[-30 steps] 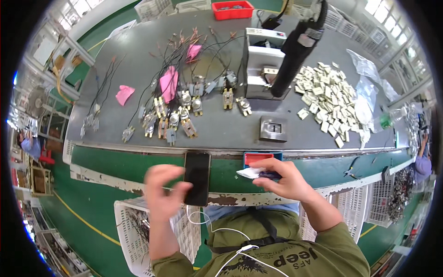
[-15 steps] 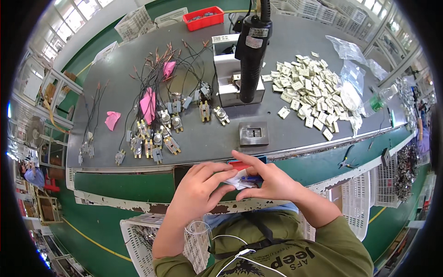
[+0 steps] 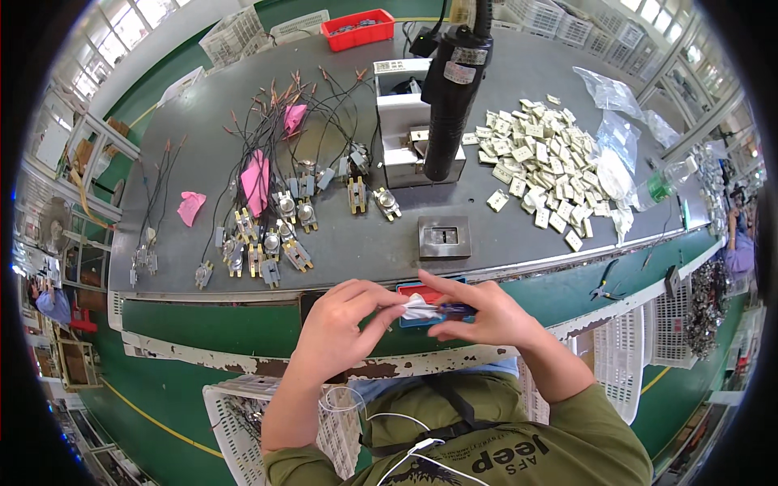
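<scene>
Over the near table edge, my left hand [image 3: 344,322] is closed, thumb and forefinger pinching a crumpled white piece [image 3: 418,309] that looks like tissue or thin plastic. My right hand [image 3: 496,314] grips a dark blue pen-like tool [image 3: 458,309] between thumb and fingers, its tip against the white piece. I cannot make out the tool's exact kind. Beneath both hands lies a small blue tray with a red inside [image 3: 415,289], partly covered by them. Just beyond stands a metal block fixture [image 3: 444,236] with a slotted recess.
A black cylindrical tool [image 3: 452,101] hangs before a white machine [image 3: 397,121]. Wired metal-and-grey parts [image 3: 271,243] lie left, a heap of cream plastic pieces [image 3: 543,158] right. Cutting pliers [image 3: 604,281] rest on the green ledge. A red bin [image 3: 357,32] stands at the far edge.
My hands have shifted slightly, with the fingers of the right hand a little lower and further right. More of the white piece and the small tray shows between them.
</scene>
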`<state>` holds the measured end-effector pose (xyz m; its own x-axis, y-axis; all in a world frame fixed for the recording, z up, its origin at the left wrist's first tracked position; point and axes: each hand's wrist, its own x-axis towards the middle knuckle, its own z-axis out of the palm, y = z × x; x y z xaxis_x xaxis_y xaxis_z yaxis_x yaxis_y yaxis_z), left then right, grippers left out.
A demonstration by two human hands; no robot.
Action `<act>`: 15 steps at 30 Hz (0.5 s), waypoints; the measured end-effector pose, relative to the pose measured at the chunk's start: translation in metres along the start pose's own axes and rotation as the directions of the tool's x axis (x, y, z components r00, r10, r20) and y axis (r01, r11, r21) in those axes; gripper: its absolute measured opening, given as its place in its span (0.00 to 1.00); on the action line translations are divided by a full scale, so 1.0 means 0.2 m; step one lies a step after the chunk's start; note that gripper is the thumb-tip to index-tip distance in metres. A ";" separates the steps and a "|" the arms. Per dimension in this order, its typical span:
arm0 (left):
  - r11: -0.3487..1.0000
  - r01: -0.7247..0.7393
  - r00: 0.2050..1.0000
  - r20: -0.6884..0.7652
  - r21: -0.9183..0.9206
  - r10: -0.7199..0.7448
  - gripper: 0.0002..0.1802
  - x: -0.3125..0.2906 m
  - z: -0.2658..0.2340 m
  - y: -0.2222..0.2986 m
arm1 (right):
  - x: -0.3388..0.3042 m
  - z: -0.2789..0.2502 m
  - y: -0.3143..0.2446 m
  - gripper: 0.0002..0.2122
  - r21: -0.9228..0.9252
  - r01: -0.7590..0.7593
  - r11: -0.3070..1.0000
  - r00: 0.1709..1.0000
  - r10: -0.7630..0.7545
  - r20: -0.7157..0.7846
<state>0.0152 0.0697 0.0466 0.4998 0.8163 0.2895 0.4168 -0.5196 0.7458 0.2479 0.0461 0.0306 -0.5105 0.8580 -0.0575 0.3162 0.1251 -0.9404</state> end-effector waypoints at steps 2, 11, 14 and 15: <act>0.999 0.019 0.999 -0.036 -0.034 -0.021 0.07 -0.01 0.00 -0.01 | -0.04 -0.02 0.04 0.30 0.084 -0.098 0.992 0.994 0.093 0.061; 0.997 0.056 0.994 -0.090 -0.060 -0.062 0.06 0.02 -0.01 0.04 | 0.04 -0.01 0.03 0.07 0.624 0.068 0.779 0.983 0.056 -0.177; 0.994 0.085 0.993 -0.075 -0.075 -0.091 0.06 0.02 -0.01 0.06 | 0.10 0.02 -0.05 0.10 0.461 0.053 0.886 0.979 0.044 -0.197; 0.991 0.105 0.991 -0.068 -0.086 -0.111 0.06 0.03 -0.01 0.06 | 0.11 0.01 -0.08 0.10 0.342 0.026 0.939 0.984 0.036 -0.174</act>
<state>0.0208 0.0686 0.0585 0.3978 0.8843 0.2444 0.4001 -0.4069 0.8212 0.2300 0.0609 0.0437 -0.3518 0.9355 -0.0326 0.0103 -0.0310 -0.9995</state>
